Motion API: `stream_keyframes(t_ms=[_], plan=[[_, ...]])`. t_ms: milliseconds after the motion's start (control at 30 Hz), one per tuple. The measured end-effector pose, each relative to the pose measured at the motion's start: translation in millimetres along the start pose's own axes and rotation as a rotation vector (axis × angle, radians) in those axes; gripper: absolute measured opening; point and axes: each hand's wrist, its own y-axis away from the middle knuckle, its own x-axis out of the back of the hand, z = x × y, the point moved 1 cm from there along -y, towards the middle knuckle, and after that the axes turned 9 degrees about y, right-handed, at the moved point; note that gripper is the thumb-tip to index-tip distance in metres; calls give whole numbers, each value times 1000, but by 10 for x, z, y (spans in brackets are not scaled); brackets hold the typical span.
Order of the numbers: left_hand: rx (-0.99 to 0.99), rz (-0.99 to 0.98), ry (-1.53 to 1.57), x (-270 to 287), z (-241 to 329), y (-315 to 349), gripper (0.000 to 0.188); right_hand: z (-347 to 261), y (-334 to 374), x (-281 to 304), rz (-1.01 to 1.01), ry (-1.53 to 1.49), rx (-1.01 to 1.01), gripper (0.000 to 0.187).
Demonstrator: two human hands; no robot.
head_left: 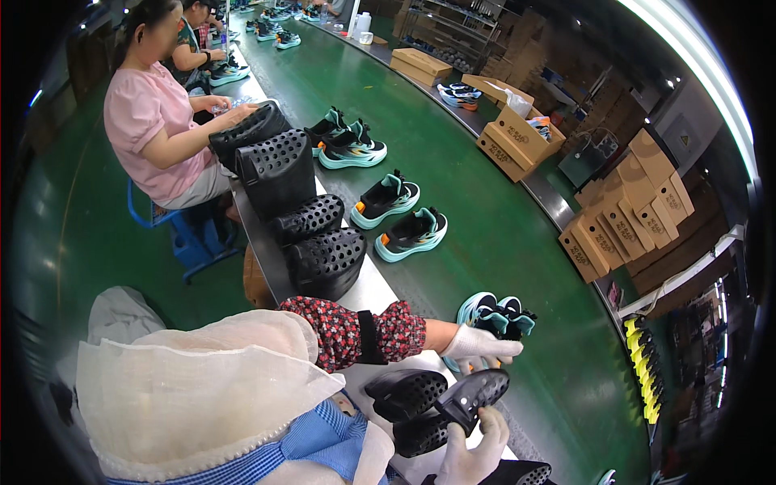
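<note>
A black perforated plastic shoe insert (477, 396) is pinched between the thumb and fingers of my right hand (475, 454), which wears a white glove. Just beyond it, my left hand (483, 346) reaches out from a flowered sleeve, in a glove with bare fingertips. Its fingers are stretched out and apart, close above the insert; whether they touch it I cannot tell. Partly behind this hand stands a pair of black and turquoise sneakers (495, 314). More black perforated inserts (416, 394) lie on the white surface beside my hands.
Stacked black inserts (279, 170) line the left edge of the green conveyor belt (517, 234). Several sneakers (412, 234) stand along the belt. A person in pink (158, 121) sits at the left. Cardboard boxes (626, 226) and a row of yellow items (641, 364) are at the right.
</note>
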Motion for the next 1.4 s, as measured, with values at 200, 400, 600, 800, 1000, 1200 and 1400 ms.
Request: stream_keyframes(t_ms=[200, 400, 600, 800, 1000, 1200, 1400], plan=[[-31, -327, 539, 18, -66, 296, 48, -242, -306, -71, 136, 126, 283, 42], [-603, 68, 422, 107, -18, 222, 23, -354, -589, -65, -67, 179, -83, 53], [-837, 419, 110, 242, -14, 280, 14, -427, -772, -182, -136, 186, -101, 47], [-679, 504, 336, 409, -170, 66, 20, -464, -884, -325, -160, 218, -129, 36], [-532, 517, -49, 606, -237, 194, 42, -272, -1052, -402, -189, 537, -52, 34], [-348, 380, -874, 672, -527, 91, 32, 229, -1477, -503, -331, 740, -194, 41], [-357, 341, -1102, 658, -650, 37, 28, 147, -2051, -697, -541, 788, -166, 44]])
